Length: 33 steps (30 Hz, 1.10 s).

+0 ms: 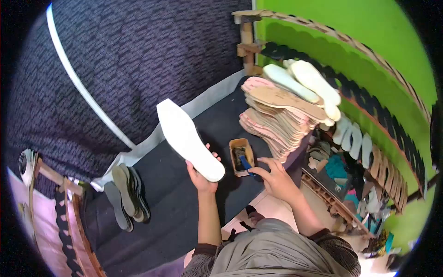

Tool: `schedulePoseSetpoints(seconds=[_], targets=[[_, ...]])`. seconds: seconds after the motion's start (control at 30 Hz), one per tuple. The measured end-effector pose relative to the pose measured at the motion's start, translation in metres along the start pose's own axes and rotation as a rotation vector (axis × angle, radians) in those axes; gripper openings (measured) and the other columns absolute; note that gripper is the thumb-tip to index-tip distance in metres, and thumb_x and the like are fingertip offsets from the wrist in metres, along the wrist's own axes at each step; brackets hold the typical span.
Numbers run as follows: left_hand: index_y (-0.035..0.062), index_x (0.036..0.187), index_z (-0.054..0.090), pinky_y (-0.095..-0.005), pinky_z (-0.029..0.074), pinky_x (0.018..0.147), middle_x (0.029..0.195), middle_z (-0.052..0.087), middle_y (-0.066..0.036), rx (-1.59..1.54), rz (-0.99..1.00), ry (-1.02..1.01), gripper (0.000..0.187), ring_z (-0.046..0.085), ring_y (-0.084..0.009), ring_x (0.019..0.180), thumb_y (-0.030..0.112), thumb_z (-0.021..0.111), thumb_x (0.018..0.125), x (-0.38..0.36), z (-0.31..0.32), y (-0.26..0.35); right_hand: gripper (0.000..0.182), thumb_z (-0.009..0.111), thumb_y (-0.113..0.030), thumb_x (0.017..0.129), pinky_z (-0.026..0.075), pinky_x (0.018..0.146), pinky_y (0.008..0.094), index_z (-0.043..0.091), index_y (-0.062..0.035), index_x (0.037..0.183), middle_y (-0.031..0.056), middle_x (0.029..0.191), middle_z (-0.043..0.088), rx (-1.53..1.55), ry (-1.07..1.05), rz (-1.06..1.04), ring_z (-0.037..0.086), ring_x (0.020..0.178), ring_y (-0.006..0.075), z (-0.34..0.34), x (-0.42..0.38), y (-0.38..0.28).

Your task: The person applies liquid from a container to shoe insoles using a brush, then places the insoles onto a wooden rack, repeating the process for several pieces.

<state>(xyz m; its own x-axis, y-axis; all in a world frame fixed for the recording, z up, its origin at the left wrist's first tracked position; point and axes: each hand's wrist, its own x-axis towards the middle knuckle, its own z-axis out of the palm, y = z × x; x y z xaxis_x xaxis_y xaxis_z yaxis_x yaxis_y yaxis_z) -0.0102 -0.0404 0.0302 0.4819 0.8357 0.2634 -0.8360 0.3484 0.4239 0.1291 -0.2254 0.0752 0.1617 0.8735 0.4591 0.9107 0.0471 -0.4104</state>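
My left hand is closed around the heel end of a white shoe insole, which is held above the dark table with its toe pointing up and left. A small open tan container with dark contents stands to the right of that insole. My right hand pinches the blue handle of a brush at the container's near right edge. The brush's working end dips inside and is hard to make out.
A tall stack of pink and tan insoles stands at the table's right end, with pale insoles on top. Several dark insoles lie at the left. Wooden racks hold more pieces. Scraps lie at lower right.
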Motion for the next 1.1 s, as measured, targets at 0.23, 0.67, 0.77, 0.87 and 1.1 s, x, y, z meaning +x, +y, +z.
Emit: schedulePoseSetpoints(seconds=[0.23,0.67,0.77,0.87,1.1], targets=[[0.0070,0.138,0.028,-0.0434,0.041,0.095,0.135,0.041,-0.012,0.032,-0.123,-0.092,0.063,0.051,-0.0290,0.109,0.053,0.027,0.094,-0.086,0.059,-0.014,0.062,0.073,-0.021,0.074,0.040,0.096,0.0389,0.044,-0.0030,0.125,0.0169,0.122,0.046,0.156,0.195,0.179,0.047,0.113,0.0338,-0.027,-0.078,-0.060],[0.0038,0.137,0.028,-0.0408,0.032,0.103,0.136,0.039,-0.010,0.044,-0.728,-0.433,0.058,0.040,-0.0248,0.123,0.045,0.032,0.096,-0.220,0.095,-0.106,0.079,0.076,-0.020,0.067,0.046,0.086,0.0396,0.036,-0.0029,0.133,0.0195,0.116,0.047,0.107,0.376,0.499,0.052,0.103,0.0356,-0.075,-0.196,-0.093],[0.0057,0.138,0.028,-0.0422,0.031,0.103,0.135,0.040,-0.009,0.078,-0.803,-0.427,0.056,0.041,-0.0246,0.123,0.044,0.031,0.097,-0.239,0.108,-0.143,0.078,0.075,-0.018,0.064,0.048,0.083,0.0393,0.038,-0.0039,0.132,0.0194,0.113,0.048,0.049,0.485,0.568,0.053,0.100,0.0354,-0.101,-0.228,-0.087],[0.0123,0.139,0.028,-0.0425,0.030,0.103,0.132,0.043,-0.008,0.069,-0.861,-0.479,0.054,0.041,-0.0243,0.122,0.045,0.033,0.096,-0.267,0.139,-0.186,0.075,0.074,-0.016,0.061,0.045,0.089,0.0387,0.043,-0.0039,0.128,0.0191,0.117,0.049,-0.016,0.571,0.733,0.051,0.105,0.0355,-0.131,-0.277,-0.074],[0.0171,0.131,0.037,-0.0374,0.045,0.079,0.101,0.056,-0.006,0.218,-1.166,-0.647,0.050,0.055,-0.0219,0.092,0.048,0.039,0.093,-0.342,0.189,-0.314,0.071,0.070,-0.013,0.059,0.042,0.093,0.0402,0.047,-0.0013,0.124,0.0206,0.116,0.052,-0.360,0.866,0.887,0.051,0.107,0.0361,-0.228,-0.425,-0.030]])
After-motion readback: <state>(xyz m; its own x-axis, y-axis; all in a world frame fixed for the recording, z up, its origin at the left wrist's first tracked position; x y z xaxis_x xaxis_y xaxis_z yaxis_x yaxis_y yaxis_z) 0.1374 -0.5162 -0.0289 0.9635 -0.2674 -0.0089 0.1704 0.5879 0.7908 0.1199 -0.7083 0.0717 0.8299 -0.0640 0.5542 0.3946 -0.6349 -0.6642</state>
